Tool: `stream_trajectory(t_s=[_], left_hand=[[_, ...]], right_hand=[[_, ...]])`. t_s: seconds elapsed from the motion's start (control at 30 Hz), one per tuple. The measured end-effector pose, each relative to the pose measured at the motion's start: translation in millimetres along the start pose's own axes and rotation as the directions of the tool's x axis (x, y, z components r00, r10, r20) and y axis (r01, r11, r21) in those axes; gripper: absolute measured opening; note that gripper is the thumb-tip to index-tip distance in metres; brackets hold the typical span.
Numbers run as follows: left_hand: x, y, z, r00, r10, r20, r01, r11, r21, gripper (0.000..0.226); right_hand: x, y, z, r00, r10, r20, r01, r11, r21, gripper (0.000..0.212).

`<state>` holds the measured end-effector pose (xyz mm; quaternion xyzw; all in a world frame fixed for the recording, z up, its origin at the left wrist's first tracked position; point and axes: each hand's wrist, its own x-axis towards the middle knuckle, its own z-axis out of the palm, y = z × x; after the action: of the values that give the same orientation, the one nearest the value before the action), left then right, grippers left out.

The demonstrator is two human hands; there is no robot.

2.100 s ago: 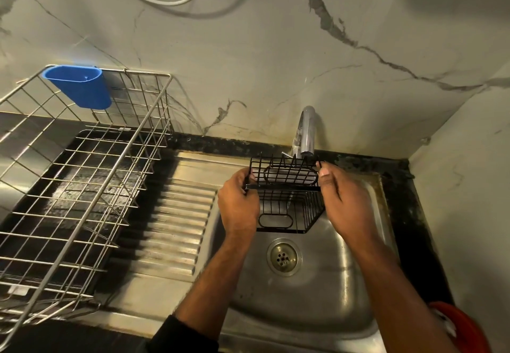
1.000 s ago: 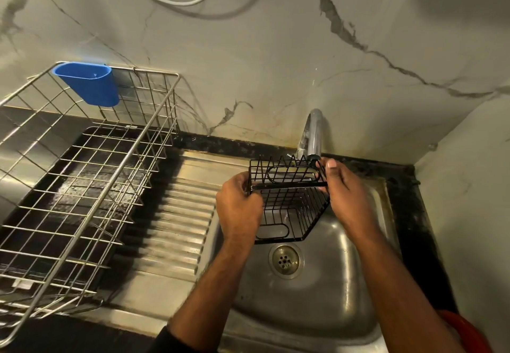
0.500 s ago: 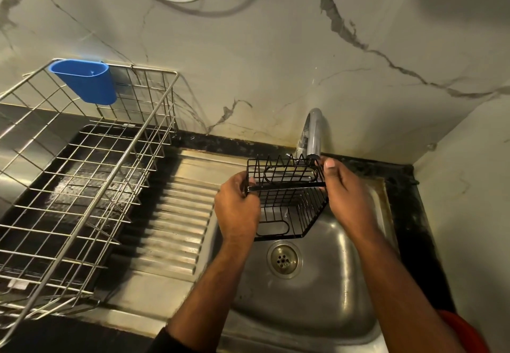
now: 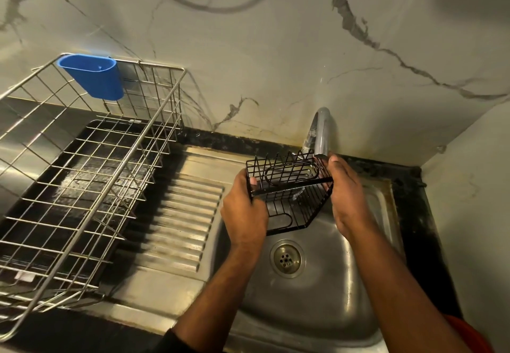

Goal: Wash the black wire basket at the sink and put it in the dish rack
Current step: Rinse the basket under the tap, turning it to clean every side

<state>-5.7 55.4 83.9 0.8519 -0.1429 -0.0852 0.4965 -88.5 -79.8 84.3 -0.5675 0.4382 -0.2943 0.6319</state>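
I see both hands, left hand (image 4: 244, 216) and right hand (image 4: 346, 196), gripping the black wire basket (image 4: 289, 189), now tilted under the chrome tap spout (image 4: 320, 134); rinsing continues.

Home kitchen: steel sink (image 4: 317, 305), tap (image 4: 320, 132), dish rack (image 4: 82, 159).

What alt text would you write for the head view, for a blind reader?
Two hands, left hand and right hand, hold a black wire basket under the tap above a steel sink. A dish rack with a blue cup stands to the left.
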Motion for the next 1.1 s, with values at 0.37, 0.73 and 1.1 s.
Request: stream_trajectory(t_s=[0.37,0.73,1.1], left_hand=[[3.5,-3.4,-1.7,1.0,0.001,0.011,-0.001,1.0,-0.001,0.037],[2.3,-4.0,-6.4,1.0,-0.03,-0.007,0.03,1.0,0.006,0.037],[-2.3,-6.0,-6.9,1.0,0.017,-0.026,-0.018,0.998,-0.056,0.036]], right_hand=[[-1.0,-3.2,-5.5,0.999,0.031,0.029,-0.032,0.998,0.049,0.028],[-6.6,-2.1,-3.2,0.999,0.037,-0.005,-0.037,0.998,0.056,0.027],[-9.7,-4.7,1.9,0.999,0.027,-0.021,-0.026,0.998,0.061,0.024]])
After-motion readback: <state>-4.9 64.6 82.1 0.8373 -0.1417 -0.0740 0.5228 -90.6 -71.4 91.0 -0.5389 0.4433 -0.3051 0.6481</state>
